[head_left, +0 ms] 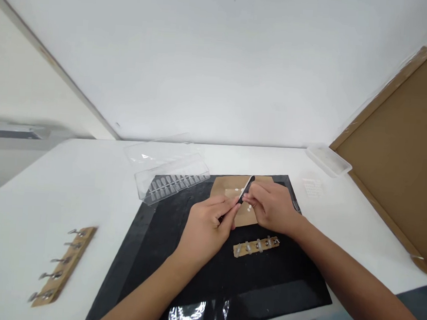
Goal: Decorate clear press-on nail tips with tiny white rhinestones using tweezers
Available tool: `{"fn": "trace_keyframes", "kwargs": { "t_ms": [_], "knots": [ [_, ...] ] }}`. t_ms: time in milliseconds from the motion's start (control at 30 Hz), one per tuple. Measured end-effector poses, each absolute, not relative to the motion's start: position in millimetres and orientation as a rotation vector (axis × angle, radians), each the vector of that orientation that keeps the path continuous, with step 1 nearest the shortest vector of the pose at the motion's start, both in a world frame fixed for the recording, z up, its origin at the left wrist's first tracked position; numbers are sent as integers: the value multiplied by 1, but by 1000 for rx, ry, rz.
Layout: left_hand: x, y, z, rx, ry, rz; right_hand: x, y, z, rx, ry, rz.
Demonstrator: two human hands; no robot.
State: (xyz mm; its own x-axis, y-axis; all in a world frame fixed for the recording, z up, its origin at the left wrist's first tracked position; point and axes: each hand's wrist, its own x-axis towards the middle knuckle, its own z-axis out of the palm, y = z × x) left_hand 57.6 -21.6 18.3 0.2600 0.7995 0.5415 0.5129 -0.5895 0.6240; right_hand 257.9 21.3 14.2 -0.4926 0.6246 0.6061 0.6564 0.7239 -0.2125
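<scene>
A slim black-and-white strip that looks like a nail file (247, 187) slants up between my hands, over the brown cardboard piece. My left hand (209, 225) is closed, thumb and forefinger pinching near its lower end. My right hand (271, 205) is closed too, its fingertips against the file's right side; whether they also grip something small is hidden. Several small white pieces lie on the cardboard (221, 187). Just below my hands, a wooden strip (254, 247) bears metal clips with clear nail tips on some of them.
A black mat (176, 279) covers the table's middle. At its upper left lies a clear case of nail tips (171, 181). Another wooden strip with clips (65, 269) lies at left. A translucent tray (328, 160) and a large cardboard panel (400, 158) stand at right.
</scene>
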Motion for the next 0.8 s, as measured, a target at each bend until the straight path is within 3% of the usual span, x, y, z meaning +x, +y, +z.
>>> {"fn": "trace_keyframes", "kwargs": {
  "t_ms": [800],
  "knots": [
    [60,-24,19,2217,1195,1280,263,27,16,-984,-2219,-17]
  ]
}}
